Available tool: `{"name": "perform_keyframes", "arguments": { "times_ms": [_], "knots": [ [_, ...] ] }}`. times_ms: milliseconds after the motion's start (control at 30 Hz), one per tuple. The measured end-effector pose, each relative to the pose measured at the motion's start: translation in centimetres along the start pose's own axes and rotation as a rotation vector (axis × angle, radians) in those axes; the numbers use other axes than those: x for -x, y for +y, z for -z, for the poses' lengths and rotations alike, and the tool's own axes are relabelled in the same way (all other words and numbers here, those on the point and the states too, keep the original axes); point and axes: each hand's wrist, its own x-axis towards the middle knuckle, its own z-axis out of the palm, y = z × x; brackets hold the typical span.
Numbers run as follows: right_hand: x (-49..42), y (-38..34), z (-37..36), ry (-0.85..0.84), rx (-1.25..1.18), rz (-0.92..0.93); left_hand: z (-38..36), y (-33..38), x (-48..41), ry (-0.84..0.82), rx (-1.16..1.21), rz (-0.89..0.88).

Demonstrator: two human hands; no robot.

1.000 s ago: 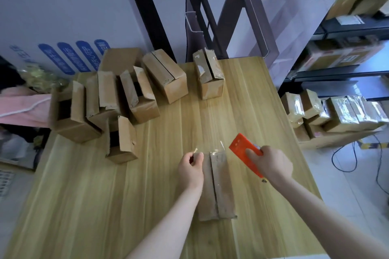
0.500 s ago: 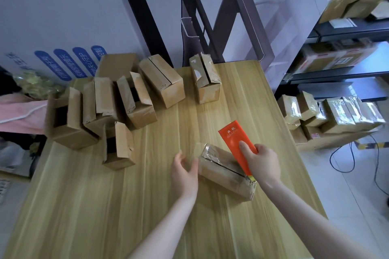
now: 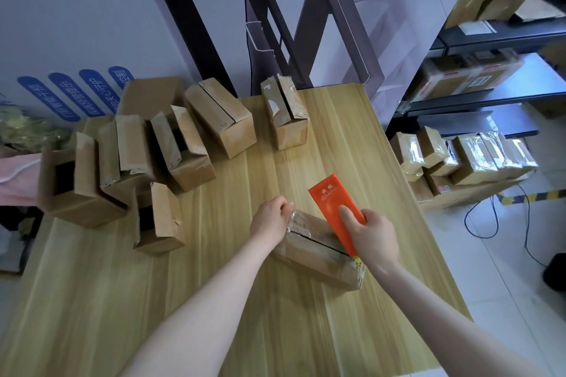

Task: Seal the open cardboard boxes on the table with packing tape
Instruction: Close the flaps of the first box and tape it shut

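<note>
Box (image 3: 309, 251) newly slanted between left hand (image 3: 269, 220) and right hand (image 3: 373, 236), dispenser (image 3: 332, 208) atop

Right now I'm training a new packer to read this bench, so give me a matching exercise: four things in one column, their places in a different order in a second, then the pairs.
Things
1. orange tool
2. taped box
3. open box with raised flaps
4. film-wrapped boxes

Places
A. off the table, to its right
B. gripped at its far end by the left hand
C. held in the right hand
D. on the table, left of both hands

Pairs: 1-C, 2-B, 3-D, 4-A
</note>
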Motion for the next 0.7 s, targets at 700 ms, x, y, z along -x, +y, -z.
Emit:
{"name": "perform_keyframes", "arguments": {
  "times_ms": [700],
  "knots": [
    [0.2,0.7,-0.2,0.048,-0.120,-0.011,-2.8,-1.9,-0.9,-0.401,0.970,0.511]
  ]
}}
